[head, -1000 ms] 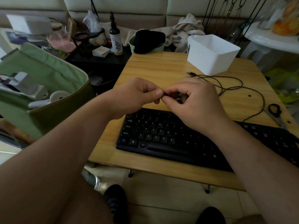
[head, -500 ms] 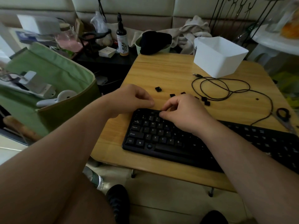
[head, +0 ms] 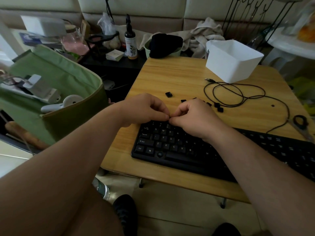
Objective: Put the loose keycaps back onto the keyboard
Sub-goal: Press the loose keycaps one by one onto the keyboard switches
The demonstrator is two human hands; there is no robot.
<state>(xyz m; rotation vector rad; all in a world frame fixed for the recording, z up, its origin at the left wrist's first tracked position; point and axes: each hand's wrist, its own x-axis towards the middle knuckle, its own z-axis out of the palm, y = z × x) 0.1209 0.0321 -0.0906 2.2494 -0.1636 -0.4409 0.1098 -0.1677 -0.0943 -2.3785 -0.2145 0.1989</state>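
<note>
A black keyboard [head: 196,147] is lying along the near edge of the wooden table [head: 179,77], and everything else is placed around it. Just above its top-left rows, the person's left hand [head: 144,109] and right hand [head: 194,120] are meeting fingertip to fingertip, both with fingers curled in tight. Whether either is pinching a keycap is hidden from here; nothing is showing between the fingertips.

Just beyond the keyboard's far edge, past the knuckles, loose keycaps [head: 219,107] are sitting scattered on the bare wood, with one lone keycap [head: 168,94] lying apart to their left. Beyond the keyboard and to its right, a thin black cable [head: 238,94] is looping across the table and trailing back toward the keyboard's right end, where a pair of scissors [head: 300,124] is resting near the table edge.

Farther off behind the keyboard, a white bin [head: 233,62] is standing at the back of the table. To the keyboard's left, off the table, a green fabric bag [head: 56,86] is gaping open, and farther back a dark spray bottle [head: 130,43] is standing upright.
</note>
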